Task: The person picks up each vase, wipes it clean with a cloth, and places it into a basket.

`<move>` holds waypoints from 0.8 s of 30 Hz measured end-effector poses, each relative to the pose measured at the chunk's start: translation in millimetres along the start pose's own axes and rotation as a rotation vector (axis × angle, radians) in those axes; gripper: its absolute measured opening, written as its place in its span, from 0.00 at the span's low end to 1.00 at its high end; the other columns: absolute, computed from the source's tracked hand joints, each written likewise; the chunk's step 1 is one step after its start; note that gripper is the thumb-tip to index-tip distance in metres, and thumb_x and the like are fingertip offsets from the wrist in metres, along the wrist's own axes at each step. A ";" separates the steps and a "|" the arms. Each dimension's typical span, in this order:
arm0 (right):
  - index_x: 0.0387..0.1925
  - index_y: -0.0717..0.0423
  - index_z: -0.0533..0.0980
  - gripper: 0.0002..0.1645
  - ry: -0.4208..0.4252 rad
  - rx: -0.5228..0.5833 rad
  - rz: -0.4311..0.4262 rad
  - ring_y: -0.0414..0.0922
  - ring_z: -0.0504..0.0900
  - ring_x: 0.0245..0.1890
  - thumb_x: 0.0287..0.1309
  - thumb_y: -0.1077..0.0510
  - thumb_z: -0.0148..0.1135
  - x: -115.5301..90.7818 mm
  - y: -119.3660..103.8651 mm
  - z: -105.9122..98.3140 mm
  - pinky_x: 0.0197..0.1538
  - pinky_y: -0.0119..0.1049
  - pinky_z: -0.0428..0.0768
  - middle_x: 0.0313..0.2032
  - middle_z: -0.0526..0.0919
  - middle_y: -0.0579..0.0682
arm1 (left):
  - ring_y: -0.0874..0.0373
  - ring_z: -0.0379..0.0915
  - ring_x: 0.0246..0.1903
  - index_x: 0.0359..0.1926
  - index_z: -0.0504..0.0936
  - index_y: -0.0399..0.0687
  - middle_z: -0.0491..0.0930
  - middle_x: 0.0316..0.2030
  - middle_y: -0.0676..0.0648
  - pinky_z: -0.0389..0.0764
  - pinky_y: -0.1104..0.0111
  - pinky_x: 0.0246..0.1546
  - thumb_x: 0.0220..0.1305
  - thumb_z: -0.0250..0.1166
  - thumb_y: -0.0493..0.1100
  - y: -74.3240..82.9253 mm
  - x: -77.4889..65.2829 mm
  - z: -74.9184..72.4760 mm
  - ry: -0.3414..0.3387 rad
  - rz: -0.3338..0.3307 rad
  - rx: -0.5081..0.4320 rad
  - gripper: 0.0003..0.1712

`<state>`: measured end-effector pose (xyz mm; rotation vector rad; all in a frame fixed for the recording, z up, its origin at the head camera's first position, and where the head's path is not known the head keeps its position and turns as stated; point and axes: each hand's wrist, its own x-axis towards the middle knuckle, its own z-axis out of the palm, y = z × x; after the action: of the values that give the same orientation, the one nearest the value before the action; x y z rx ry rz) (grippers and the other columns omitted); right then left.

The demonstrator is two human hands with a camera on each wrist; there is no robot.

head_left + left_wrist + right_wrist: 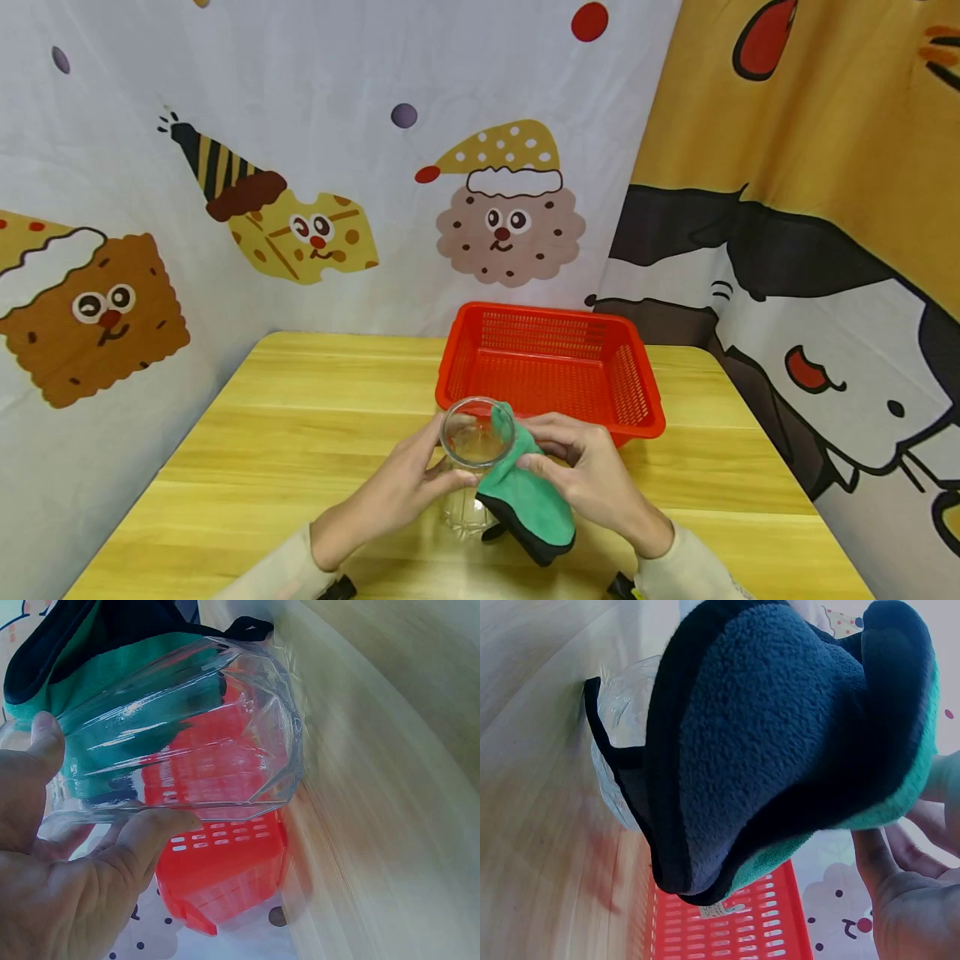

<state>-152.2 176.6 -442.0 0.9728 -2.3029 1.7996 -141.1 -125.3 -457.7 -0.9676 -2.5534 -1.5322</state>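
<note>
A tall, clear glass cup point(461, 510) with faceted sides stands near the table's front middle. My left hand point(401, 485) grips it from the left, thumb in front and fingers round the far side. Against its right side lies a green cloth point(534, 507) with black edging, which my right hand point(592, 473) pinches between thumb and fingers. One end of the cloth reaches the cup's rim; the rest droops in front. In the right wrist view the cloth's grey-blue fleecy underside and a black loop point(604, 727) show, and it hides most of the cup.
Just behind the hands sits a red plastic basket point(651, 415) with perforated walls, on the light wooden table point(300, 433). A curtain point(337, 83) printed with cartoon figures hangs along the table's back and sides.
</note>
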 end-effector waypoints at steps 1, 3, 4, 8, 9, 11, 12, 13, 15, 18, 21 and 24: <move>0.62 0.58 0.92 0.20 0.008 0.002 0.002 0.44 0.94 0.64 0.72 0.67 0.80 0.1 0.6 -0.2 0.64 0.35 0.94 0.64 0.93 0.59 | 0.40 0.80 0.79 0.84 0.69 0.51 0.84 0.75 0.40 0.92 0.51 0.69 0.81 0.76 0.49 0.2 0.7 0.1 -0.001 0.000 -0.003 0.39; 0.61 0.56 0.93 0.20 0.027 -0.003 0.009 0.43 0.95 0.63 0.70 0.67 0.81 0.5 1.8 0.0 0.62 0.35 0.95 0.62 0.94 0.58 | 0.40 0.80 0.79 0.84 0.69 0.53 0.83 0.75 0.40 0.92 0.50 0.70 0.81 0.76 0.49 0.6 1.7 0.0 -0.008 -0.006 -0.017 0.39; 0.61 0.55 0.93 0.20 0.036 -0.010 0.015 0.42 0.96 0.61 0.70 0.67 0.82 0.8 2.4 0.3 0.61 0.35 0.96 0.62 0.94 0.57 | 0.40 0.80 0.79 0.84 0.69 0.53 0.83 0.75 0.40 0.92 0.50 0.70 0.81 0.76 0.49 0.8 1.9 -0.2 -0.011 -0.014 -0.025 0.39; 0.62 0.52 0.92 0.22 0.067 -0.039 0.043 0.43 0.98 0.54 0.68 0.64 0.84 1.3 4.0 2.7 0.56 0.36 0.98 0.56 0.97 0.53 | 0.39 0.79 0.80 0.84 0.69 0.53 0.83 0.76 0.40 0.92 0.54 0.70 0.79 0.77 0.50 0.9 2.1 -1.1 -0.016 -0.046 -0.040 0.41; 0.62 0.51 0.91 0.23 0.073 -0.046 0.049 0.43 0.98 0.53 0.68 0.64 0.84 1.3 4.1 3.5 0.56 0.37 0.98 0.55 0.98 0.52 | 0.39 0.79 0.80 0.84 0.69 0.53 0.83 0.75 0.40 0.92 0.56 0.69 0.79 0.78 0.50 0.8 2.1 -1.4 -0.015 -0.051 -0.039 0.41; 0.63 0.50 0.90 0.24 0.081 -0.056 0.057 0.43 0.98 0.51 0.68 0.64 0.85 1.6 2.9 4.7 0.55 0.37 0.98 0.53 0.98 0.51 | 0.39 0.79 0.80 0.84 0.69 0.51 0.83 0.75 0.39 0.92 0.58 0.69 0.78 0.78 0.50 1.1 1.9 -2.3 -0.016 -0.058 -0.041 0.42; 0.63 0.50 0.90 0.25 0.085 -0.063 0.058 0.43 0.98 0.50 0.67 0.64 0.85 1.6 2.4 5.2 0.55 0.37 0.98 0.53 0.98 0.50 | 0.40 0.79 0.80 0.85 0.69 0.50 0.83 0.76 0.39 0.92 0.58 0.69 0.78 0.79 0.50 1.3 1.8 -3.0 -0.017 -0.060 -0.040 0.43; 0.62 0.49 0.90 0.25 0.089 -0.069 0.060 0.42 0.98 0.51 0.66 0.64 0.85 1.5 1.8 5.6 0.56 0.37 0.98 0.54 0.98 0.50 | 0.40 0.79 0.80 0.85 0.68 0.50 0.83 0.76 0.39 0.92 0.58 0.69 0.78 0.79 0.51 1.5 1.5 -3.7 -0.020 -0.063 -0.037 0.44; 0.61 0.48 0.89 0.25 0.094 -0.080 0.059 0.41 0.97 0.51 0.65 0.65 0.86 1.6 0.6 6.3 0.56 0.37 0.98 0.56 0.97 0.50 | 0.40 0.79 0.80 0.87 0.67 0.49 0.83 0.76 0.40 0.92 0.56 0.69 0.79 0.78 0.51 1.9 0.9 -5.6 -0.026 -0.064 -0.022 0.45; 0.58 0.48 0.90 0.24 0.096 -0.092 0.051 0.39 0.97 0.51 0.63 0.66 0.87 2.1 0.0 6.9 0.57 0.36 0.98 0.58 0.97 0.50 | 0.41 0.81 0.79 0.90 0.64 0.48 0.85 0.76 0.42 0.91 0.48 0.72 0.82 0.75 0.50 2.2 0.1 -8.6 -0.027 -0.043 0.048 0.46; 0.55 0.47 0.91 0.22 0.093 -0.096 0.029 0.40 0.97 0.56 0.62 0.66 0.88 2.7 1.6 7.5 0.58 0.36 0.97 0.58 0.97 0.50 | 0.42 0.83 0.77 0.91 0.64 0.48 0.87 0.74 0.43 0.90 0.42 0.74 0.84 0.73 0.49 2.3 0.3 -10.3 -0.014 -0.010 0.121 0.44; 0.52 0.45 0.92 0.20 0.086 -0.106 -0.003 0.43 0.96 0.61 0.63 0.65 0.87 2.5 3.3 7.9 0.59 0.37 0.97 0.56 0.98 0.49 | 0.41 0.86 0.74 0.89 0.66 0.48 0.89 0.71 0.43 0.90 0.42 0.73 0.83 0.73 0.48 1.9 1.2 -10.5 -0.005 0.014 0.147 0.43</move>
<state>-153.3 168.9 -446.3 0.8655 -2.3173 1.6638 -144.2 -132.5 -450.4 -0.9703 -2.6129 -1.3173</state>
